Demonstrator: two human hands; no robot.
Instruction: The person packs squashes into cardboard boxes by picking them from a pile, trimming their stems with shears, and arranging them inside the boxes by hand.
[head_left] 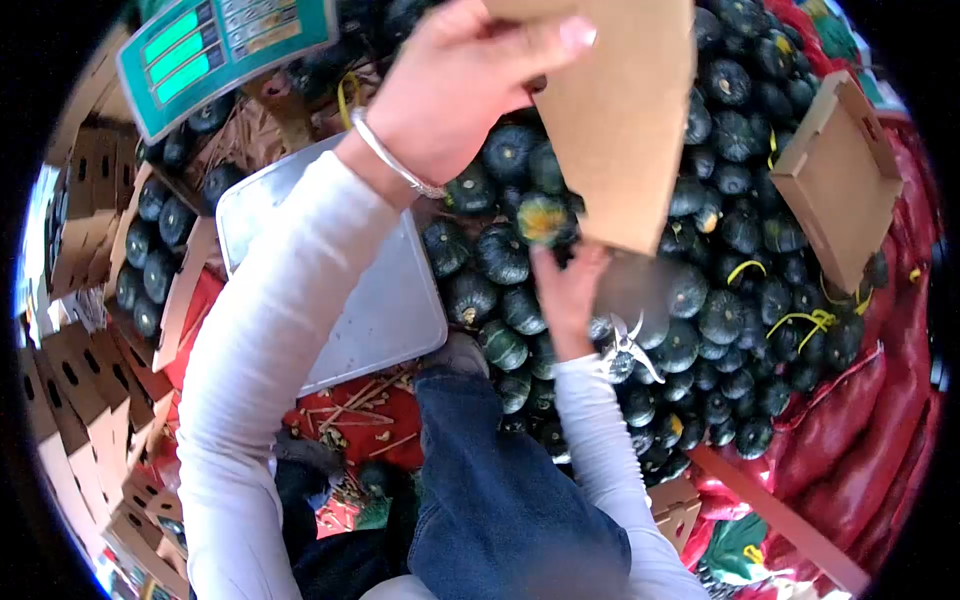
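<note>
My left hand (450, 95) grips a brown cardboard piece (625, 130), thumb on its face, and holds it upright above the squashes. Part of the cardboard runs out of the top of the view. Below it, my right hand (572, 285) reaches over the pile with fingers apart. Its fingertips lie close to a dark green squash with a yellow-orange patch (543, 217) and the cardboard's lower edge; whether they touch either I cannot tell. Beside my right wrist, metal pruning shears (628, 348) lie on the squashes.
Dark green squashes (720, 310) are heaped ahead. A scale's metal platform (385, 320) stands left, with its green display (180, 55) above. An open cardboard tray (840, 185) lies right. Stacked cardboard boxes (85, 390) line the left side. Red sheeting (860, 430) borders the heap.
</note>
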